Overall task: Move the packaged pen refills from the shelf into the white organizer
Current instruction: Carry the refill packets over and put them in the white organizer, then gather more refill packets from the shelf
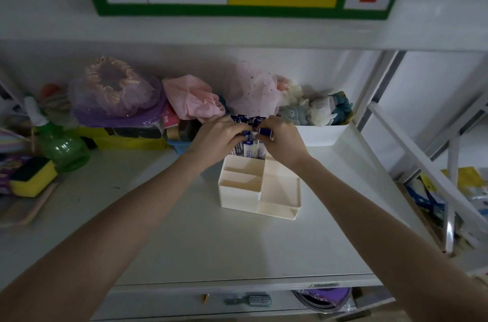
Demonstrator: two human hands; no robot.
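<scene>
A white organizer (260,193) with several compartments stands on the middle of the shelf. Blue-and-white packaged pen refills (250,149) stand upright in its tall back compartment, their blue tops sticking out. My left hand (217,138) and my right hand (284,141) meet above that compartment, and the fingers of both are curled round the tops of the packs. The lower front compartments hold nothing that I can see.
Behind the organizer lie pink and purple mesh items (192,97) and a white bin (320,133) of fabric pieces. A green spray bottle (62,146) and a yellow sponge (33,179) sit at the left. A white rack (433,163) stands at the right.
</scene>
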